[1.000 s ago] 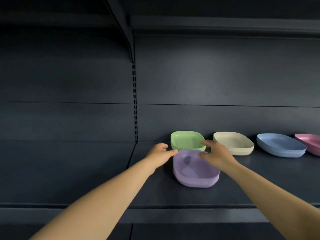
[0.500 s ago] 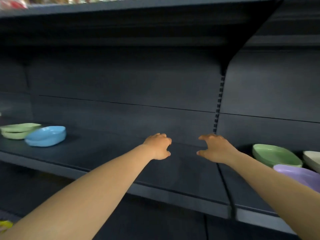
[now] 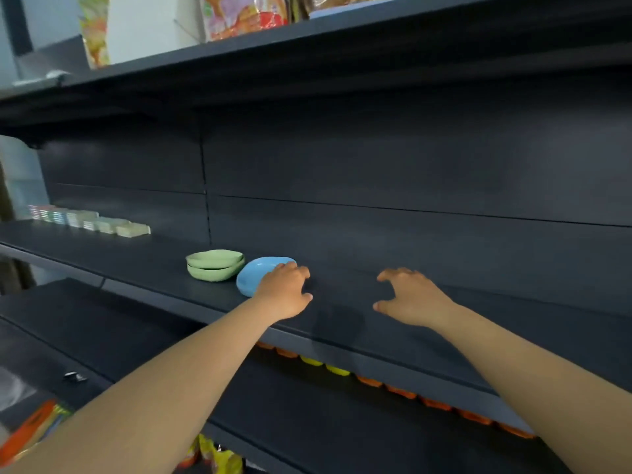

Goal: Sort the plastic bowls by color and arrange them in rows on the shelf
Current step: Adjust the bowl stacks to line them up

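On the dark shelf (image 3: 444,323), two light green bowls (image 3: 214,265) sit stacked one in the other. A light blue bowl (image 3: 254,277) stands tilted just to their right, touching them. My left hand (image 3: 284,295) covers the blue bowl's right side with loosely bent fingers lying over its rim; no firm grip shows. My right hand (image 3: 413,299) hovers above bare shelf further right, fingers spread and holding nothing. The other coloured bowls are out of view.
A row of low pastel stacks (image 3: 89,220) lines the shelf at far left. Packaged goods (image 3: 246,15) stand on the shelf above. Orange and yellow items (image 3: 376,381) show under the shelf's front edge, with snack packets (image 3: 219,456) at the bottom.
The view swung left, away from the purple, green, cream, blue and pink bowls. Both hands left the purple bowl and travelled left along the shelf; my left hand now reaches the light blue bowl.
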